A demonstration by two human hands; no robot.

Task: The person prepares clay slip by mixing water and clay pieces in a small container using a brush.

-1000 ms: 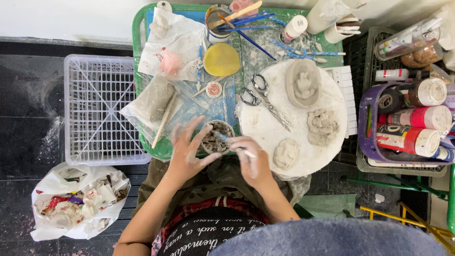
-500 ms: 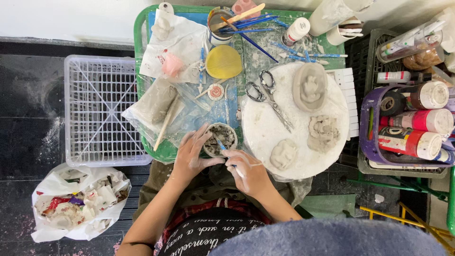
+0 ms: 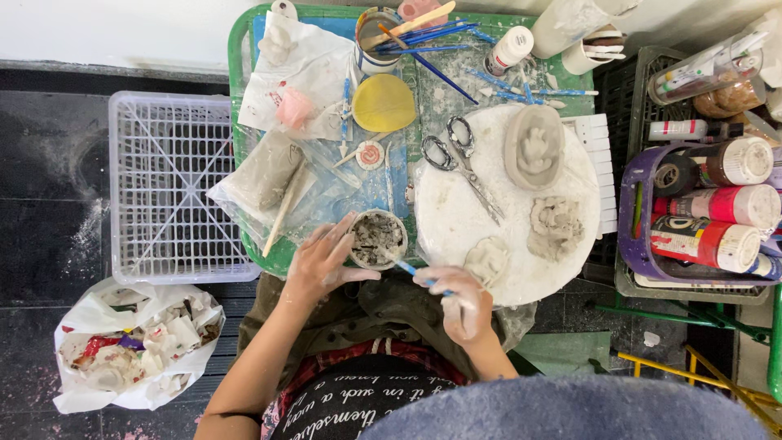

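Left hand: we see our left hand (image 3: 322,265) resting against the near-left side of the small cup (image 3: 378,239), its fingers spread and curved around the wall, pale with clay.
Right hand: our right hand (image 3: 460,300) sits just in front of the round white board (image 3: 456,224), its fingers pinched on a thin blue-handled tool (image 3: 411,270).
Tool: we see it slant from the right hand up toward the cup's rim; whether its tip touches the grey paste inside we cannot tell, the view being too small.
Cup: we find it at the near edge of the green table (image 3: 244,155), between the plastic sheet and the white board, filled with lumpy grey clay.
On the board: we count three grey clay pieces, an oval one (image 3: 533,147) at the far side, a rough one (image 3: 555,228) at the right and a smaller one (image 3: 487,259) near our right hand; scissors (image 3: 460,159) lie across its left part.
Farther back: we see a yellow disc (image 3: 383,103) and a cup of brushes (image 3: 376,33).
Left of the table: a white lattice basket (image 3: 167,187), and below it a white bag of scraps (image 3: 130,346) on the floor.
Right of the table: a purple basket (image 3: 631,220) holding paint bottles lying on their sides.
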